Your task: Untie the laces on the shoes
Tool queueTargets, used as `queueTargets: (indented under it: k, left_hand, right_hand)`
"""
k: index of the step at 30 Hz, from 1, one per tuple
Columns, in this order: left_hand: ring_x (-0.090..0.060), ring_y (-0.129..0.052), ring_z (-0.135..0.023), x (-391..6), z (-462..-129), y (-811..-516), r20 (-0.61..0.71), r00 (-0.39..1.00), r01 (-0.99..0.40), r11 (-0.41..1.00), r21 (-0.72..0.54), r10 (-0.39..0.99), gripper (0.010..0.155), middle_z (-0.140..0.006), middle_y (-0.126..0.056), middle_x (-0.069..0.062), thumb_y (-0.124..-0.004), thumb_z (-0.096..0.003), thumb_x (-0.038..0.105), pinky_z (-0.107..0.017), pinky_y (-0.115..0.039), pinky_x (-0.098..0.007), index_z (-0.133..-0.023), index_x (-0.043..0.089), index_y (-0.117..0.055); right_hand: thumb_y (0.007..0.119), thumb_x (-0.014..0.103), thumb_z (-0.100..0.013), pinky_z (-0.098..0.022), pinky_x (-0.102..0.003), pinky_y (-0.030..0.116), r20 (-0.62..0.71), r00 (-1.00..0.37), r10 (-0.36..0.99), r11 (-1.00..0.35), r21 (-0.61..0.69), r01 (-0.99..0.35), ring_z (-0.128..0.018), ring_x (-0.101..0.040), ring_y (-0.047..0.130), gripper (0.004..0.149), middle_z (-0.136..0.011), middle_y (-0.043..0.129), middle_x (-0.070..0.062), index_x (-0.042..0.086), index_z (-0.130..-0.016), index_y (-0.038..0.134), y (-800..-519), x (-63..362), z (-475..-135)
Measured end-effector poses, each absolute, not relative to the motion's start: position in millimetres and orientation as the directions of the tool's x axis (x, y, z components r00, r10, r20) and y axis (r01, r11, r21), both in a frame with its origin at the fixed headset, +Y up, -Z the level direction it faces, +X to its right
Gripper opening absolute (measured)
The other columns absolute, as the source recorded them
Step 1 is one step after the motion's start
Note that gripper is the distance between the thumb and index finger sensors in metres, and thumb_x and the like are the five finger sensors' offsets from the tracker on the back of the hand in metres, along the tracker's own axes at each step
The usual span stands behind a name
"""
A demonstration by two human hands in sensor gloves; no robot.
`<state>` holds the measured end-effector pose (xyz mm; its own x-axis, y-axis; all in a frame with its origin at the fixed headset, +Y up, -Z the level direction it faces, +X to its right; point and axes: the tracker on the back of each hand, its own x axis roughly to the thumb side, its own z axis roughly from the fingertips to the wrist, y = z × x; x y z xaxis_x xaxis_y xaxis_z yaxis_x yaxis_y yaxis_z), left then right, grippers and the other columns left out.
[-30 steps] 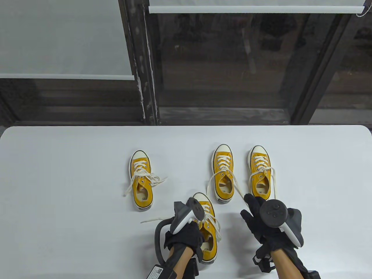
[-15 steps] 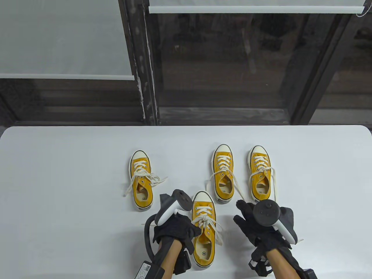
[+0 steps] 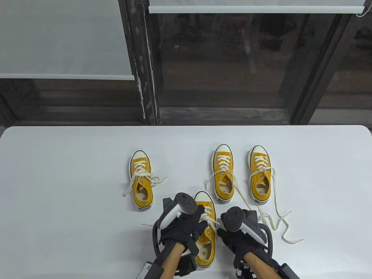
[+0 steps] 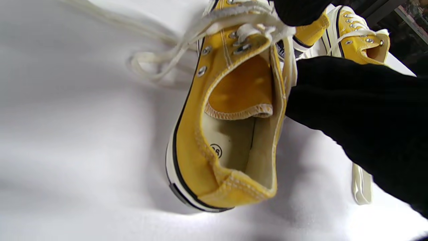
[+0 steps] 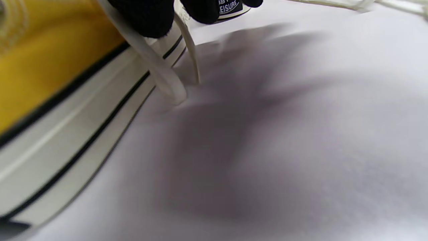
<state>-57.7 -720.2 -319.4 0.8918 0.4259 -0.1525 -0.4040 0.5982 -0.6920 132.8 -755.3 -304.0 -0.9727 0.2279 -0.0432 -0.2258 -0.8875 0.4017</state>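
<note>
Four yellow low-top sneakers with white laces stand on the white table (image 3: 58, 203). The nearest shoe (image 3: 207, 232) lies between my hands, its bow still knotted. My left hand (image 3: 200, 218) rests over its tongue, fingertips pinching the laces at the knot (image 4: 264, 28). My right hand (image 3: 225, 232) is against the shoe's right side; its fingers (image 5: 147, 16) pinch a lace loop (image 5: 167, 80) beside the white sole. The shoe's opening shows in the left wrist view (image 4: 234, 134), with the right hand (image 4: 367, 117) beside it.
A shoe with a bow (image 3: 141, 181) stands at the left. Two shoes (image 3: 223, 174) (image 3: 260, 174) at the back right have loose laces; one long lace (image 3: 279, 223) trails over the table right of my right hand. A dark window frame stands behind the table.
My right hand let go of the back right shoe's lace, which now lies on the table, and moved left to the nearest shoe. My left hand moved onto that shoe's knot.
</note>
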Motion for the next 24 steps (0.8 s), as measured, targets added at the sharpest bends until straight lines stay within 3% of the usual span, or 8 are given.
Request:
queueTargets:
  k: [3, 6, 8, 10, 13, 19, 24]
  left_hand:
    - [-0.029, -0.013, -0.123, -52.5, -318.1, -730.8, -0.144, 0.896, -0.385, 0.575, -0.722, 0.419, 0.068, -0.129, -0.007, -0.003, -0.058, -0.0644, 0.057, -0.088, -0.021, -0.064, -0.118, 0.053, -0.016]
    - [-0.028, -0.018, -0.123, -49.7, -316.3, -738.3, -0.155, 0.895, -0.389, 0.561, -0.731, 0.419, 0.067, -0.127, -0.004, -0.004, -0.059, -0.0648, 0.057, -0.088, -0.023, -0.064, -0.115, 0.055, -0.014]
    - [-0.028, -0.021, -0.123, -49.5, -316.2, -738.4, -0.147, 0.901, -0.378, 0.574, -0.726, 0.407, 0.066, -0.126, -0.005, -0.003, -0.058, -0.0649, 0.056, -0.088, -0.024, -0.064, -0.115, 0.056, -0.014]
    - [-0.024, -0.031, -0.121, -49.6, -316.7, -740.2, -0.152, 0.903, -0.378, 0.570, -0.730, 0.403, 0.066, -0.123, -0.014, -0.003, -0.058, -0.0647, 0.057, -0.088, -0.026, -0.064, -0.114, 0.057, -0.013]
    - [-0.019, -0.047, -0.112, -53.3, -318.9, -743.7, -0.175, 0.895, -0.395, 0.546, -0.738, 0.410, 0.067, -0.117, -0.029, 0.000, -0.060, -0.0641, 0.059, -0.088, -0.030, -0.063, -0.111, 0.060, -0.013]
    - [-0.017, -0.053, -0.106, -57.6, -320.3, -748.1, -0.212, 0.871, -0.436, 0.499, -0.749, 0.443, 0.067, -0.113, -0.032, 0.001, -0.060, -0.0634, 0.060, -0.088, -0.033, -0.061, -0.110, 0.063, -0.013]
    - [-0.017, -0.052, -0.106, -57.9, -319.1, -748.4, -0.218, 0.864, -0.447, 0.493, -0.747, 0.454, 0.066, -0.113, -0.032, 0.001, -0.059, -0.0635, 0.060, -0.088, -0.032, -0.061, -0.110, 0.063, -0.012]
  right_hand:
    - [0.061, 0.043, -0.067, -0.078, -0.058, 0.029, -0.023, -0.977, 0.213, -0.901, 0.382, -0.205, -0.106, -0.044, 0.016, 0.039, -0.120, 0.029, -0.014, 0.030, -0.103, 0.063, -751.5, 133.3, -304.3]
    - [0.062, 0.041, -0.065, -0.078, -0.057, 0.036, -0.020, -0.945, 0.327, -0.882, 0.352, -0.313, -0.107, -0.042, 0.029, 0.037, -0.118, 0.042, -0.011, 0.030, -0.100, 0.068, -738.5, 142.2, -304.4]
    - [0.061, 0.040, -0.065, -0.077, -0.057, 0.042, -0.042, -0.880, 0.474, -0.818, 0.347, -0.458, -0.106, -0.040, 0.041, 0.036, -0.116, 0.048, -0.010, 0.029, -0.099, 0.068, -726.1, 151.1, -304.3]
    - [0.061, 0.039, -0.065, -0.073, -0.054, 0.055, -0.043, -0.809, 0.586, -0.749, 0.351, -0.561, -0.100, -0.033, 0.064, 0.036, -0.110, 0.063, -0.007, 0.029, -0.099, 0.069, -716.4, 158.3, -304.6]
    - [0.060, 0.039, -0.066, -0.068, -0.049, 0.064, -0.066, -0.720, 0.691, -0.651, 0.376, -0.659, -0.091, -0.028, 0.077, 0.036, -0.107, 0.066, -0.006, 0.029, -0.099, 0.068, -704.6, 163.2, -307.4]
    - [0.060, 0.037, -0.066, -0.062, -0.046, 0.070, -0.111, -0.544, 0.832, -0.439, 0.468, -0.767, -0.080, -0.025, 0.086, 0.036, -0.102, 0.071, -0.008, 0.024, -0.098, 0.071, -677.3, 155.4, -317.6]
    - [0.062, 0.035, -0.065, -0.058, -0.044, 0.074, -0.068, -0.497, 0.865, -0.426, 0.421, -0.801, -0.072, -0.023, 0.091, 0.036, -0.099, 0.074, -0.010, 0.021, -0.095, 0.074, -638.8, 143.9, -323.7]
